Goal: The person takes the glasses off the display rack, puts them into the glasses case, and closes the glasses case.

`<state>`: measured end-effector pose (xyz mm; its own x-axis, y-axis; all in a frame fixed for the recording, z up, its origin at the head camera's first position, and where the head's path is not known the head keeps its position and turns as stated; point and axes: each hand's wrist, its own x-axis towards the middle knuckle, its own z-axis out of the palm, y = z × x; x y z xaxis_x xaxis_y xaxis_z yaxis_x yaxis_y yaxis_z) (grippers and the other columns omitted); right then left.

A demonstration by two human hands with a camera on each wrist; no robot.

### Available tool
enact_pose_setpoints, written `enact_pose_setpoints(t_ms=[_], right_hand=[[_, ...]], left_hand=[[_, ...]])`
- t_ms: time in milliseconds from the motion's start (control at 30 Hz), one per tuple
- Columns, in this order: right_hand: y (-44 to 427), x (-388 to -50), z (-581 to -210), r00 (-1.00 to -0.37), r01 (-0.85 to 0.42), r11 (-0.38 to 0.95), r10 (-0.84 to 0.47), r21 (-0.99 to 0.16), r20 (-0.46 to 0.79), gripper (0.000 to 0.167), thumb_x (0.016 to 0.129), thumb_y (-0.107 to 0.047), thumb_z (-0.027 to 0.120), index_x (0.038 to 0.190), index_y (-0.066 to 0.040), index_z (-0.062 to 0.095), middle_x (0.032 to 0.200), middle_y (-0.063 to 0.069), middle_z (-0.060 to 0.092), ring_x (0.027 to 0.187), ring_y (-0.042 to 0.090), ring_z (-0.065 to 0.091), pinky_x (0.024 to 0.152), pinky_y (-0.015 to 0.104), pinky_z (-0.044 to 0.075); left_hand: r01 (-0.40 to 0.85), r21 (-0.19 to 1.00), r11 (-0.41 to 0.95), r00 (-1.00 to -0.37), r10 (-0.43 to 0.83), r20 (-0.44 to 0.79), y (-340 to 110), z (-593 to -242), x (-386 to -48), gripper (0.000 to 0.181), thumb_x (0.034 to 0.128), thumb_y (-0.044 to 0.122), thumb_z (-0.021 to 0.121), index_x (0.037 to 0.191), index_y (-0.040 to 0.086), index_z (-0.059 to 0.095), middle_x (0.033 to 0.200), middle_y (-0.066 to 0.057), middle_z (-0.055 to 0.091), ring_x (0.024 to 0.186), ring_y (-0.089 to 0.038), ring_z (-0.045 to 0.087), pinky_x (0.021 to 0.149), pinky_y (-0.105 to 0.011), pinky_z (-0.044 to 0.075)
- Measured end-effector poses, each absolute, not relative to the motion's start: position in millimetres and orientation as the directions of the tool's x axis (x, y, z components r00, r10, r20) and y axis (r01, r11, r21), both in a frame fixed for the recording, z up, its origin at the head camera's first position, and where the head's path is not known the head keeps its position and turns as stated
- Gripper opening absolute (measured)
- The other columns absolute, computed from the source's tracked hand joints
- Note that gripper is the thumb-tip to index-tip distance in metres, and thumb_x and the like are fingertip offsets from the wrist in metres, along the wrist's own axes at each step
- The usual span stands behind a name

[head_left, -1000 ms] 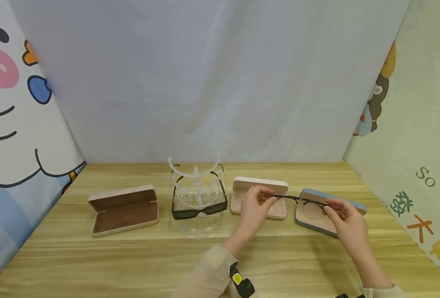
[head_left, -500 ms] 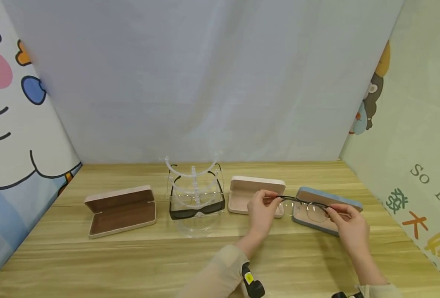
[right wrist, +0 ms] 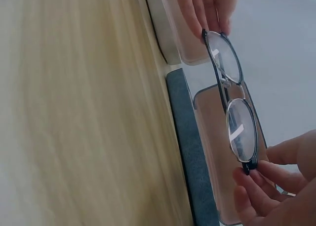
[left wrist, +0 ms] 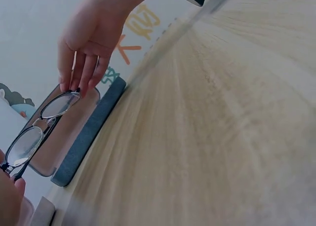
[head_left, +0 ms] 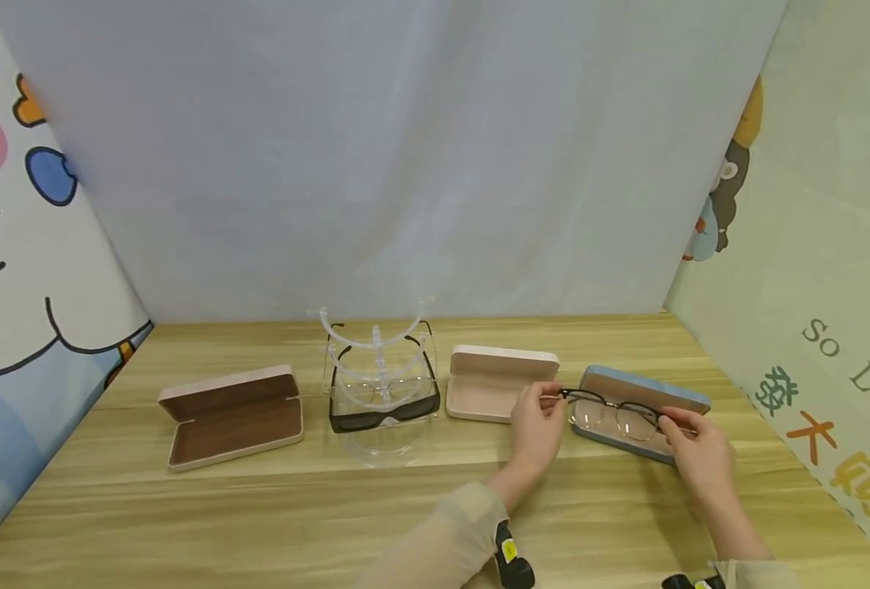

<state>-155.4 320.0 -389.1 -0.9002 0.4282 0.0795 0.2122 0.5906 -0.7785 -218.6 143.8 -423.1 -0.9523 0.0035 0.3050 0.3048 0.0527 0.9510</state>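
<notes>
Browline eyeglasses (head_left: pixel 611 405) hang over the open blue glasses case (right wrist: pixel 187 142), pinched at one end by the left hand (head_left: pixel 536 425) and at the other by the right hand (head_left: pixel 702 458), best held parallel to the case's length, away from both lenses (right wrist: pixel 242 132).

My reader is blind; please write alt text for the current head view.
Left hand and right hand hold black-topped glasses by the ends at an open blue case. Leftward on the table: an open pale case, a clear rack holding eyewear, an open brown-lined case.
</notes>
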Motion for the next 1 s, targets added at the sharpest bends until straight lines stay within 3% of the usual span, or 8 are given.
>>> enact_pose_setpoints(t_ms=[67,167,267,367,433,667,1000], right_hand=[[323,-155,-389,-0.903,0.228,0.6,0.424,-0.767,0.063,0.044,0.094,-0.03,0.046,0.122,0.003,0.053,0.119,0.026,0.054,0.075,-0.009,0.052,0.059,0.01,0.042],[327,-155,-390,-0.908,0.247,0.625,0.415,-0.741,0.048,0.047,0.095,-0.031,0.043,0.126,0.003,0.049,0.124,0.027,0.051,0.094,0.016,0.059,0.061,0.009,0.04],[330,-154,-390,-0.92,0.246,0.649,0.389,-0.72,0.036,0.051,0.096,-0.031,0.039,0.131,0.007,0.042,0.128,0.029,0.046,0.113,0.039,0.049,0.074,0.021,0.047],[332,-154,-390,-0.928,0.249,0.655,0.372,-0.713,0.018,0.055,0.096,-0.031,0.037,0.133,0.011,0.035,0.129,0.031,0.042,0.116,0.043,0.044,0.087,0.042,0.045],[332,-154,-390,-0.928,0.258,0.649,0.373,-0.715,0.005,0.056,0.096,-0.029,0.037,0.133,0.012,0.033,0.13,0.033,0.04,0.117,0.045,0.042,0.092,0.05,0.04],[334,-153,-390,-0.94,0.277,0.692,0.34,-0.667,-0.038,0.058,0.097,-0.028,0.035,0.134,0.016,0.026,0.131,0.037,0.034,0.12,0.048,0.036,0.097,0.053,0.034],[335,-152,-393,-0.952,0.27,0.711,0.298,-0.65,-0.07,0.058,0.097,-0.023,0.034,0.134,0.019,0.019,0.131,0.041,0.029,0.121,0.051,0.032,0.097,0.055,0.033]], left_hand=[[0.293,0.954,0.059,-0.956,0.048,0.291,146,-425,-217,0.019,0.0837,0.0,0.059,0.103,0.0,0.06,0.098,-0.007,0.057,0.088,-0.015,0.06,0.077,-0.017,0.049],[0.281,0.958,0.056,-0.954,0.129,0.272,150,-424,-216,0.025,0.0852,0.002,0.058,0.11,0.0,0.056,0.105,-0.007,0.054,0.095,-0.017,0.058,0.083,-0.017,0.047],[0.275,0.959,0.069,-0.949,0.178,0.259,155,-423,-216,0.029,0.0861,0.003,0.057,0.115,0.0,0.054,0.11,-0.008,0.052,0.101,-0.02,0.056,0.087,-0.019,0.046],[0.27,0.958,0.103,-0.947,0.208,0.244,159,-423,-216,0.033,0.0871,0.005,0.055,0.12,0.003,0.052,0.114,-0.007,0.052,0.107,-0.02,0.054,0.092,-0.021,0.044],[0.274,0.952,0.139,-0.944,0.225,0.239,162,-424,-215,0.036,0.0866,0.005,0.055,0.122,0.004,0.051,0.115,-0.006,0.051,0.108,-0.02,0.053,0.093,-0.023,0.043],[0.297,0.906,0.302,-0.92,0.345,0.187,165,-429,-215,0.051,0.0861,0.013,0.055,0.134,0.007,0.039,0.12,-0.005,0.046,0.111,-0.015,0.047,0.094,-0.026,0.041],[0.376,0.808,0.453,-0.885,0.435,0.168,167,-430,-211,0.062,0.085,0.016,0.058,0.139,0.002,0.03,0.138,-0.011,0.038,0.128,-0.022,0.037,0.104,-0.029,0.033]])
